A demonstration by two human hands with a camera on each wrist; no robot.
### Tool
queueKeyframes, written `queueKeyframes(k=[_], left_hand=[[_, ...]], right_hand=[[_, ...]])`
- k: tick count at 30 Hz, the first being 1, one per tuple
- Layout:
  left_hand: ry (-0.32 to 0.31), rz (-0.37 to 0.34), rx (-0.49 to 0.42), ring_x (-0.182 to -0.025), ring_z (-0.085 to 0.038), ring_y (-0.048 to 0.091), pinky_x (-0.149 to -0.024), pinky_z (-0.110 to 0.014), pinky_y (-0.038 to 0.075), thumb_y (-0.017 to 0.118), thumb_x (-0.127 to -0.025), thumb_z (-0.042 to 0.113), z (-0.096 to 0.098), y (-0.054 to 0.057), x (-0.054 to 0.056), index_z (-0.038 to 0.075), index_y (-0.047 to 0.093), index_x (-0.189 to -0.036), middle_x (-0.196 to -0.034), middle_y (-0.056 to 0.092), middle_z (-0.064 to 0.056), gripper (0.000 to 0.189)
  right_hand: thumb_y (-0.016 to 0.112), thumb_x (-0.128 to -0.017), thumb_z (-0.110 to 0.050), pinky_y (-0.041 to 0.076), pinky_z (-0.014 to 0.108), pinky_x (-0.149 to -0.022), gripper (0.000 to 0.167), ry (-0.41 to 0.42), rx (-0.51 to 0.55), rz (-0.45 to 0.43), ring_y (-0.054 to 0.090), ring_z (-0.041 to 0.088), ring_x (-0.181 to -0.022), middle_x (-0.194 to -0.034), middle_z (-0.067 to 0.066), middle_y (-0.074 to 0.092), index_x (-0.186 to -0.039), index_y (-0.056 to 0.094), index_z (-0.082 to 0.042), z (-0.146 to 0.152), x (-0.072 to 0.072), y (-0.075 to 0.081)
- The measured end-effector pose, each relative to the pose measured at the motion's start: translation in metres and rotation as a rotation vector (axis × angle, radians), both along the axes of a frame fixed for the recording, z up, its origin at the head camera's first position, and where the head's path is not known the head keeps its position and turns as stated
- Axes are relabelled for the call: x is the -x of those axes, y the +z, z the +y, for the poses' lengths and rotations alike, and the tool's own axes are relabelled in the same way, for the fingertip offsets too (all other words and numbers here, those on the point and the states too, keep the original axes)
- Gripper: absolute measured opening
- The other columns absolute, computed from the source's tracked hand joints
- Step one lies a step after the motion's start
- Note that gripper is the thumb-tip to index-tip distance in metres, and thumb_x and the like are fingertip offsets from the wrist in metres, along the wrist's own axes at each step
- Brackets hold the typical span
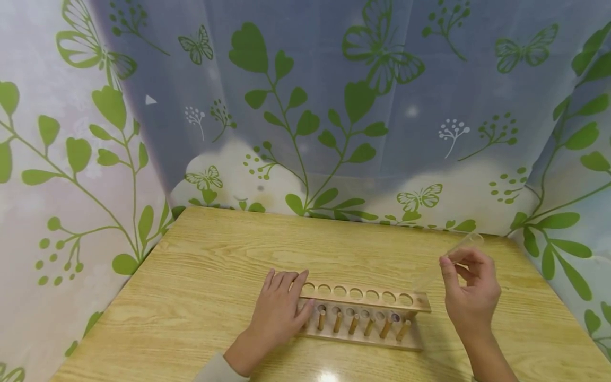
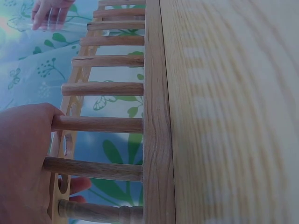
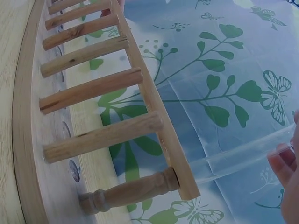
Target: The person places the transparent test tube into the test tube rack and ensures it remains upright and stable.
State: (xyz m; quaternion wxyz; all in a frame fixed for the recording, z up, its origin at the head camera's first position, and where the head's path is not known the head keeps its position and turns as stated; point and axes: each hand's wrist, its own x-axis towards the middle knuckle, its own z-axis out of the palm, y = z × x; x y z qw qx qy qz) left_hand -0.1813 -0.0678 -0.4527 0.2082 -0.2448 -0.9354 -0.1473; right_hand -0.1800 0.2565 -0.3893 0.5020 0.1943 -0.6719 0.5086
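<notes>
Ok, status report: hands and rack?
Left hand grips wooden rack. Right hand pinches clear tube, tilted near rack's right end. Nothing visibly blocking.

I see 1 L hand [image 1: 282, 303] & 1 R hand [image 1: 472, 289] of mine, 1 wooden rack [image 1: 422, 303], 1 clear tube [image 3: 230, 161], 1 table [image 1: 229, 241]. Head view: 7 top holes [image 1: 356, 293], 6 pegs [image 1: 354, 324] showing; can't tell qty. under L hand. Wrist views: 2 turned posts [image 3: 131, 189] tot.

No readable text, label, brand, number or sign in any of the three views.
</notes>
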Motion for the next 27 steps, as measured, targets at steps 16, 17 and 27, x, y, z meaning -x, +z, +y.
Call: queueKeyframes(k=[16,17,27], left_hand=[[0.005,-0.011,-0.006,-0.118,-0.028,0.052,-0.11,-0.057,0.029,0.052,-0.096,0.043,0.0003,0.0003,-0.0003,0.011,0.052,-0.139,-0.121,0.058,-0.006,0.054],[0.005,-0.011,-0.008,-0.118,-0.028,0.052,-0.11,-0.057,0.029,0.052,-0.096,0.043,0.0003,0.0,-0.0003,0.011,0.052,-0.139,-0.121,0.058,-0.006,0.054],[0.01,-0.016,-0.01,-0.118,-0.027,0.051,-0.11,-0.057,0.028,0.053,-0.096,0.044,0.0008,0.0004,-0.0005,0.011,0.052,-0.139,-0.121,0.057,-0.006,0.054]], right_hand=[[0.058,-0.081,0.022,0.052,0.015,-0.077,0.026,0.084,0.057,0.075,0.062,0.011,-0.084,-0.091,0.004,0.061,-0.101,0.041,0.029,-0.0056,-0.0028,0.0058],[0.058,-0.082,0.022,0.052,0.015,-0.077,0.026,0.085,0.057,0.078,0.062,0.011,-0.084,-0.091,0.004,0.061,-0.101,0.041,0.029,-0.0059,-0.0029,0.0059],[0.059,-0.082,0.021,0.052,0.014,-0.076,0.026,0.109,0.072,0.099,0.062,0.012,-0.083,-0.091,0.007,0.061,-0.1,0.042,0.028,-0.0106,-0.0046,0.0083]])
